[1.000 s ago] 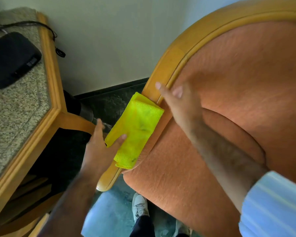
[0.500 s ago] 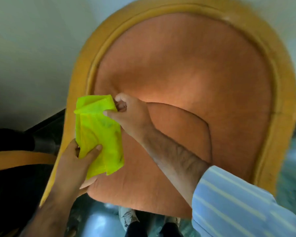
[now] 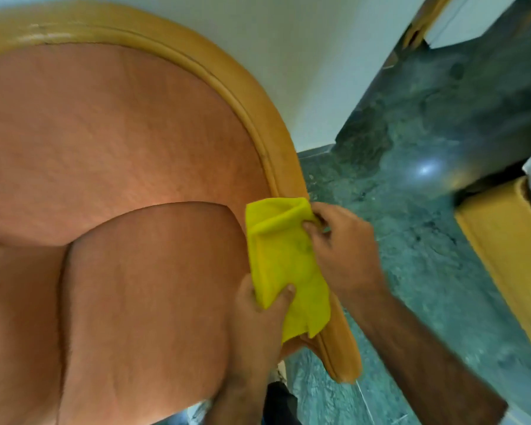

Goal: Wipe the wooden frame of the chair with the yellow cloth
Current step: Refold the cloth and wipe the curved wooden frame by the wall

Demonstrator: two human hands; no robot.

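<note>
1. Your left hand (image 3: 255, 314) pinches the lower part of the cloth (image 3: 285, 265), thumb on top and the other fingers hidden under the fold; that grip is closed on the fabric.
2. Your right hand (image 3: 341, 240) closes its fingertips on the cloth's upper corner, toward 12 o'clock, so this grip too is shut on the cloth.
3. You hold the cloth at both ends, and I judge this is to keep it stretched flat and folded over the frame (image 3: 276, 142), so that a long strip of wood gets covered at once.
4. The cloth lies against the frame's right-hand rail, at about 4 o'clock from the centre of the orange cushion (image 3: 120, 154). It covers the rail where the curve straightens down toward the rail's lower end.
5. The rail's lower end shows bare below the cloth, toward 5 o'clock, and the arch above it is bare too.
6. A second ago the cloth was on the opposite rail, at the cushion's 8 o'clock side, with only your left hand on it and your right resting on the frame.
7. Half a second ago both hands already gripped it, still on that far side.
8. Now it has crossed to this rail, with green floor (image 3: 411, 210) beside it at 3 o'clock.
</note>
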